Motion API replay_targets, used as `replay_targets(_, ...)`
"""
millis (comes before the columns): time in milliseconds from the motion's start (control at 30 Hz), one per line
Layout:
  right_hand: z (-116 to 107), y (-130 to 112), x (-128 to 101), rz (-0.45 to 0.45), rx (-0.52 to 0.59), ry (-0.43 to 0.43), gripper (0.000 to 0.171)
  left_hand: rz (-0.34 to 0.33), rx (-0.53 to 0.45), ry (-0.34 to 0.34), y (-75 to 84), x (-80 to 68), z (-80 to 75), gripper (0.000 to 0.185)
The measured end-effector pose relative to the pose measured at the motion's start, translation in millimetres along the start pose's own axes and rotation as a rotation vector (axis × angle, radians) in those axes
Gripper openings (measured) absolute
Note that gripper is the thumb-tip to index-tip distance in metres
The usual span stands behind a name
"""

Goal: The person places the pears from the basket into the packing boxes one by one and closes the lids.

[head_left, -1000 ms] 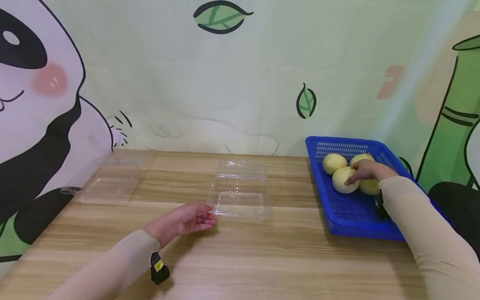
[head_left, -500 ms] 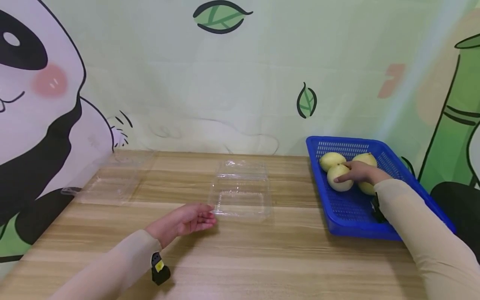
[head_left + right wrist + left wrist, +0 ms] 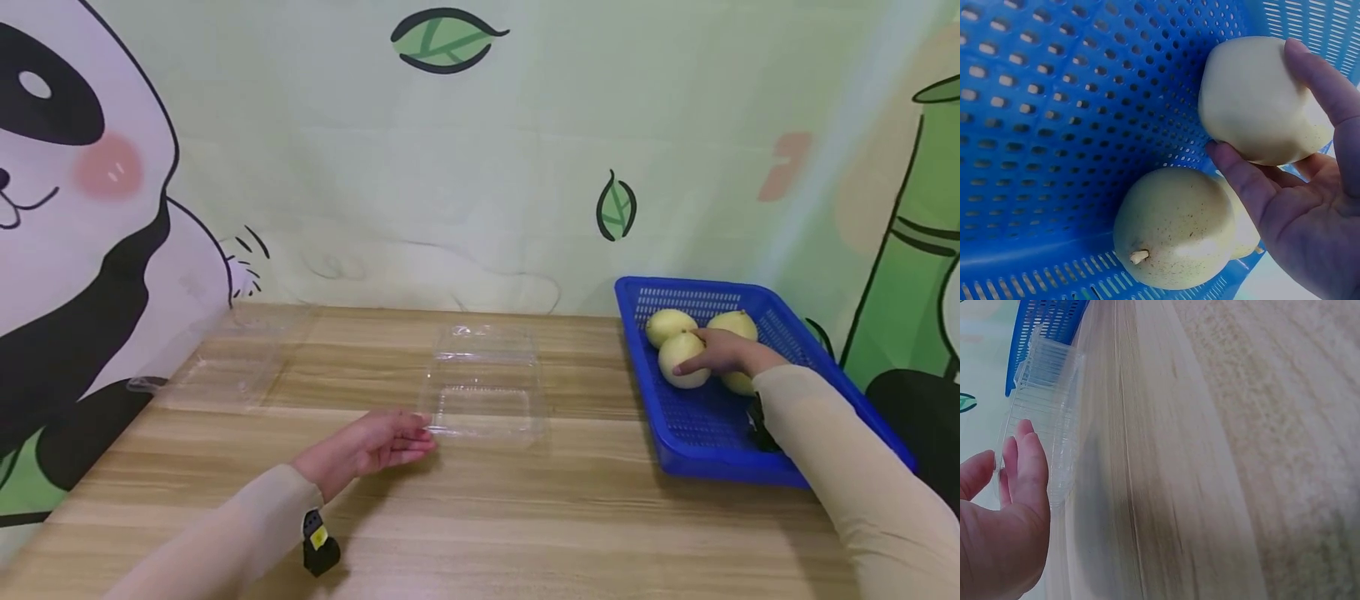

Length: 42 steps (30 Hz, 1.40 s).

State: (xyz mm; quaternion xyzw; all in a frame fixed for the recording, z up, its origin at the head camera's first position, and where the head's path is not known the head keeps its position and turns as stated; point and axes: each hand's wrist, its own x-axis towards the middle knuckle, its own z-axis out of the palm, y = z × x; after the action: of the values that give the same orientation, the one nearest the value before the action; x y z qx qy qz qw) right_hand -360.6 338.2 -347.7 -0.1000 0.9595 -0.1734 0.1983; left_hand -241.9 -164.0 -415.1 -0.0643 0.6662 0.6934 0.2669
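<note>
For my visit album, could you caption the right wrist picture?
A right hand grips a pale yellow round pear inside a blue perforated plastic basket, another stemmed pear lying beside it.

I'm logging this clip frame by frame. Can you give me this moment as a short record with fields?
surface: wooden table
left hand: relaxed, fingertips at the near edge of the open clear clamshell box
right hand: inside the blue basket, gripping a pear
other pears in basket: three, one at the far left
elsewhere: second clear box, far left
</note>
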Motion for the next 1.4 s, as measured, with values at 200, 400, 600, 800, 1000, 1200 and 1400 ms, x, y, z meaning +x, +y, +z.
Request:
replay_targets(200,-1.2,1.5,-3.6,0.01,0.008,0.007,0.097,0.013,-0.002,0.002,-0.5,3.1,-0.3,0.017)
replay_targets(400,-3.9,2.1,-4.8,0.005,0.026,-0.023,0.095,0.015,0.007,0.001,-2.0,3.8,-2.7,0.017)
replay_targets(600,-5.9,5.4,-6.6,0.019,0.073,-0.035,0.096,0.009,0.008,-0.01,-1.7,4.2,-3.6,0.021)
replay_targets(800,-8.4,3.7,-13.5,0.047,0.104,-0.026,0.098,0.007,-0.004,-0.022,-0.8,3.6,-3.9,0.018)
replay_targets(1000,-10.2,4.5,-16.1,0.066,0.127,-0.022,0.1,0.008,-0.017,-0.03,-0.8,2.9,-3.9,0.017)
replay_targets(1200,-13.7,5.9,-18.6,-0.002,0.081,0.057,0.085,0.005,-0.007,-0.03,-0.8,3.5,-5.4,0.019)
replay_targets(1400,-21.0,4.6,-23.3,-0.021,0.058,0.106,0.09,0.0,0.0,-0.026,-1.6,4.9,-5.6,0.02)
